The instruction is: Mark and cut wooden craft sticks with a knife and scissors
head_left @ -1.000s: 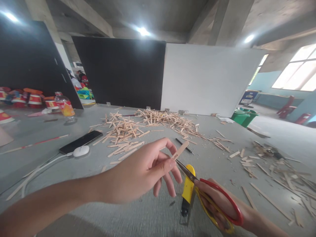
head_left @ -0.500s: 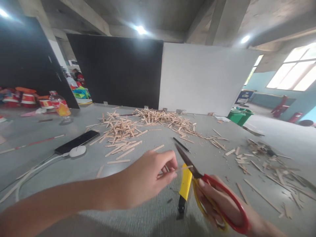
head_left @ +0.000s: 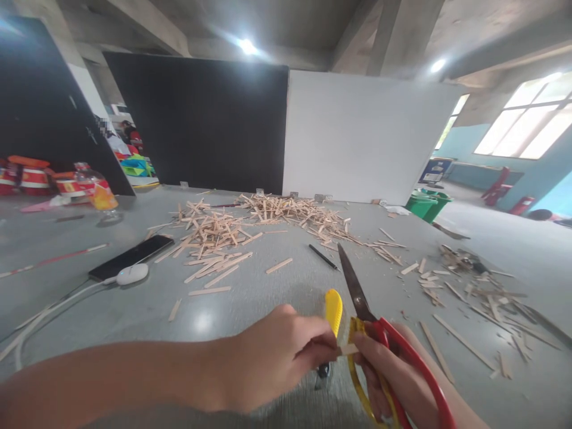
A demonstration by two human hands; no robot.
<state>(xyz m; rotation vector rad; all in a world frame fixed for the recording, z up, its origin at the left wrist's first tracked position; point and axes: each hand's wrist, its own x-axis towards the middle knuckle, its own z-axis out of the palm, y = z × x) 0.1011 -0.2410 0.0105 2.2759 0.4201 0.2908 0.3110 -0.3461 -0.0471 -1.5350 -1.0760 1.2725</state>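
Note:
My left hand (head_left: pixel 295 351) is closed in a pinch on a short wooden stick (head_left: pixel 347 349), whose pale end pokes out toward the right. My right hand (head_left: pixel 384 363) grips the red-handled scissors (head_left: pixel 357 286) with yellow tape wound on one loop; the blades point up and away, pressed together. The tip of my right thumb lies by the stick's right end; whether it pinches the stick, I cannot tell. Under and behind my left fingers lies a yellow box cutter (head_left: pixel 333 308), partly hidden. A black pen (head_left: pixel 323 257) rests on the table beyond the blades.
Wooden sticks are heaped (head_left: pixel 214 229) at the back middle, with cut scraps (head_left: pixel 496 310) strewn at right. On the left lie a phone (head_left: pixel 131 257), a white charger piece (head_left: pixel 132 274) with a cable, and a plastic bottle (head_left: pixel 102 193). Black and white panels (head_left: pixel 357 137) stand behind.
My left hand has moved down and right, bringing the stick from the blades to beside my right thumb. The scissors' blades have closed and point more upright.

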